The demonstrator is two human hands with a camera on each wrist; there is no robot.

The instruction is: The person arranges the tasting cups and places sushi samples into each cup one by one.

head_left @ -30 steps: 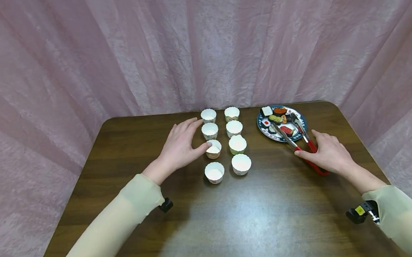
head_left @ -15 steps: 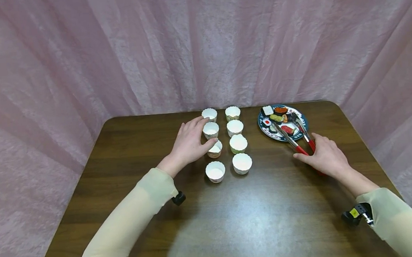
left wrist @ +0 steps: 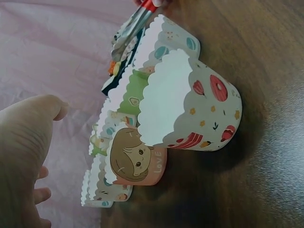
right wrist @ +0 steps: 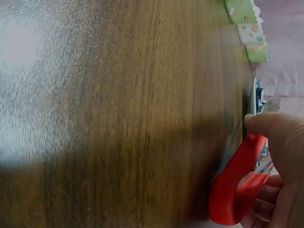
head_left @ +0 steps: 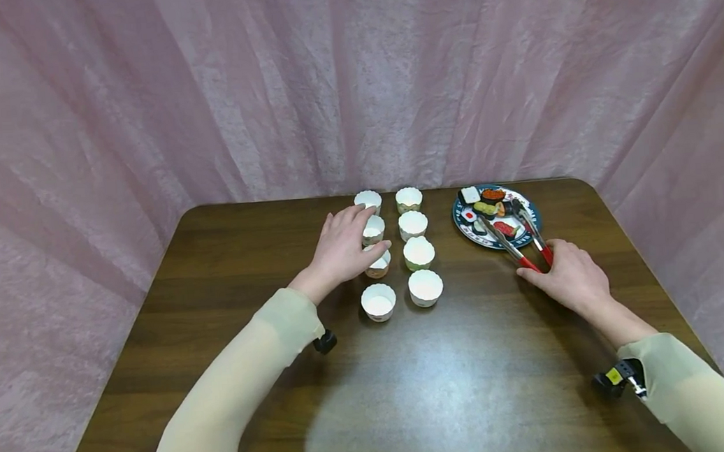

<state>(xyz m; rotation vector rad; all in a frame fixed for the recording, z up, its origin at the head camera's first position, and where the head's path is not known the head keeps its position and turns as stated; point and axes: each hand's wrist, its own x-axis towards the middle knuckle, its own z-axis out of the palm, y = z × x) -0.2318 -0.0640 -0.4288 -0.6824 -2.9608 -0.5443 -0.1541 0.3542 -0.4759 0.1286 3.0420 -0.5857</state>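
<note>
My left hand point(head_left: 348, 244) hovers at the left column of paper baking cups, thumb and fingers spread with nothing between them. It overlaps the second cup point(head_left: 373, 229) and the third cup point(head_left: 377, 264) in the head view. In the left wrist view, that third cup point(left wrist: 137, 159) has a cartoon face, behind the nearest cup point(left wrist: 209, 111) with its dessert print. My right hand point(head_left: 570, 278) grips red-handled tongs point(right wrist: 230, 194), thumb on one handle and fingers at the other. The tongs' metal arms stand apart, tips over the sushi pieces point(head_left: 485, 208) on a patterned plate point(head_left: 461, 231).
A second column of cups, including a green cup point(head_left: 418, 253), stands between the left column and the plate. A pink curtain point(head_left: 352, 86) hangs behind the wooden table point(head_left: 245, 262). Light glares on the table's front middle.
My left hand has moved right, further over the left column of cups. The right hand has shifted slightly on the tongs' handles, while the tips stay over the plate.
</note>
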